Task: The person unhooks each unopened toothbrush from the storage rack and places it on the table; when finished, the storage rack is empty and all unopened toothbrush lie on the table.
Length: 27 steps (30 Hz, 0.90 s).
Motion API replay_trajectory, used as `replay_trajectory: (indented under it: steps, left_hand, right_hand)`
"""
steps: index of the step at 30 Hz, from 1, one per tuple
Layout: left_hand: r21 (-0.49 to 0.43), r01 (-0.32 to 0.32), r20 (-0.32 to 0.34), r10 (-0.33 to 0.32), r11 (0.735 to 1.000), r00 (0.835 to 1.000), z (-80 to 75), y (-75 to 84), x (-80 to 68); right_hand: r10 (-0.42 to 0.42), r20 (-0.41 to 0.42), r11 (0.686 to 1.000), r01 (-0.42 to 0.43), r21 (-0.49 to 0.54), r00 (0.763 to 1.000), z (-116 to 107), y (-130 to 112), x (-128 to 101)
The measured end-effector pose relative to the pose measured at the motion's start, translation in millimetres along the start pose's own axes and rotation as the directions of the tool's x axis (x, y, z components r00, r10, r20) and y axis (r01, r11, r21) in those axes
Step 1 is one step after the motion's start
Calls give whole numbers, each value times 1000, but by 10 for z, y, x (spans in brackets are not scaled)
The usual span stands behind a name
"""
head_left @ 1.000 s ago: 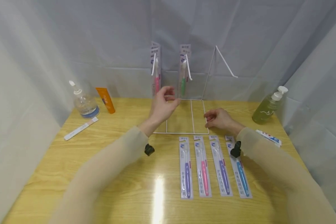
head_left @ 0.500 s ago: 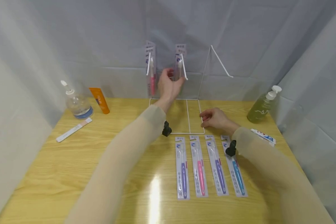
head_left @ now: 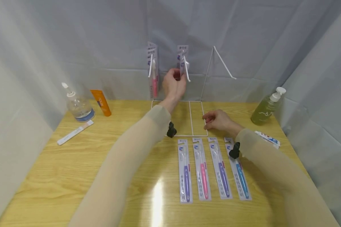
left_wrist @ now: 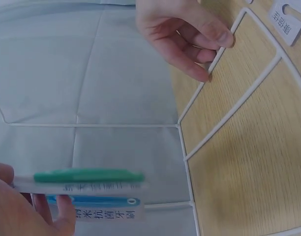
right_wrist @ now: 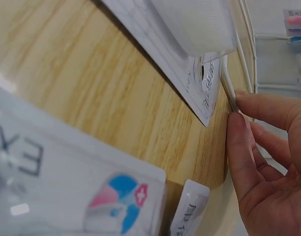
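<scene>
A white wire rack stands at the back of the wooden table. My left hand is raised to its middle hook and pinches the lower part of a green toothbrush pack hanging there. The left wrist view shows that pack between my left hand's fingers. A pink toothbrush pack hangs on the left hook. The right hook is bare. My right hand pinches the rack's base wire at its front right corner, thumb and fingertips on it.
Several toothbrush packs lie side by side in front of the rack. A clear pump bottle, an orange tube and a white strip are at the left. A green pump bottle and a small box are at the right.
My left hand has risen from above the rack's base to the middle hook and taken hold of the green toothbrush pack. My right hand has stayed on the base wire.
</scene>
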<state>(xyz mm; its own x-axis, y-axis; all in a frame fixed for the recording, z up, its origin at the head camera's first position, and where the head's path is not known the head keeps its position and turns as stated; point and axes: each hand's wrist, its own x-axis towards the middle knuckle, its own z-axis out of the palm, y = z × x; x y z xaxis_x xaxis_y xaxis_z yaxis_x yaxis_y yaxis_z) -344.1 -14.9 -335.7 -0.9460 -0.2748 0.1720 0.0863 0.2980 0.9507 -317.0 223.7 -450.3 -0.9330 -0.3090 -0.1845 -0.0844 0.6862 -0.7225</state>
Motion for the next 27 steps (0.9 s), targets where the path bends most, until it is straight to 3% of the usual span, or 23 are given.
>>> replay_trajectory:
  steps: [2,6,11,15,20,27]
  left_hand:
    - [1,-20,28,20,1000,999,-33,90,-84]
    - [-1,-102,84,102,995,991,6,134,-115]
    - [-3,-212,165,209,977,964,69,227,-230]
    - [-46,-231,250,236,972,939,86,274,-372]
    - [-102,-181,364,206,978,908,16,209,-565]
    - [-156,-29,512,106,987,852,-231,-47,-805]
  right_hand:
    - [-3,1,1000,3,3,1000,-1,3,8]
    - [-12,-2,1000,12,6,1000,-3,6,13]
    - [-17,-3,1000,17,18,1000,-3,7,13]
    - [-11,0,999,11,35,1000,-4,13,17]
    - [-12,6,1000,11,29,1000,-8,22,43]
    - [29,7,999,-29,28,1000,-12,21,70]
